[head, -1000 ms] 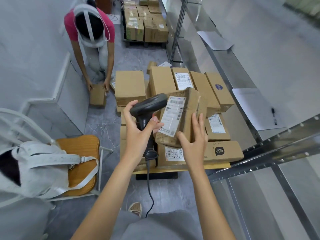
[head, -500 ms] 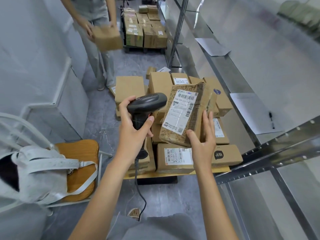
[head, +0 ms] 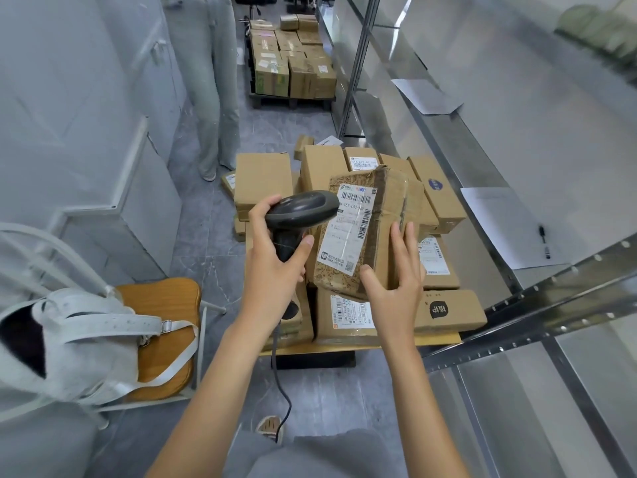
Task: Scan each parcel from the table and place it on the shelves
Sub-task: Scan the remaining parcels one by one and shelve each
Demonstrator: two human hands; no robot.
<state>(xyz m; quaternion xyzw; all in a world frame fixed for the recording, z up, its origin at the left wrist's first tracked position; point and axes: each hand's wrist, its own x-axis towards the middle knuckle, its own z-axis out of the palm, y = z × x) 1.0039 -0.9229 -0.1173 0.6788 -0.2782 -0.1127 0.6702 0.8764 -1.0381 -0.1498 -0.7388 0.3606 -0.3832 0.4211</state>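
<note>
Parcel (head: 370,232) held above the surface (head: 444,338), label facing scanner (head: 300,210). Right hand (head: 396,288) grip clamps its lower edge; left hand (head: 274,270) grip wraps scanner handle. Looks light, stiff; support underneath.

A low wooden bench (head: 444,338) stands on the grey floor (head: 206,257), packed with cardboard parcels (head: 263,179) lying flat, several label-up. At its 5 o'clock corner lies a long box with a dark round logo (head: 448,310). To the bench's 3 o'clock runs a metal shelf (head: 482,157) carrying white paper sheets (head: 506,229), one with a pen (head: 544,241) on it. At 12 o'clock, farther off, a pallet of boxes (head: 293,67) sits on the floor.
</note>
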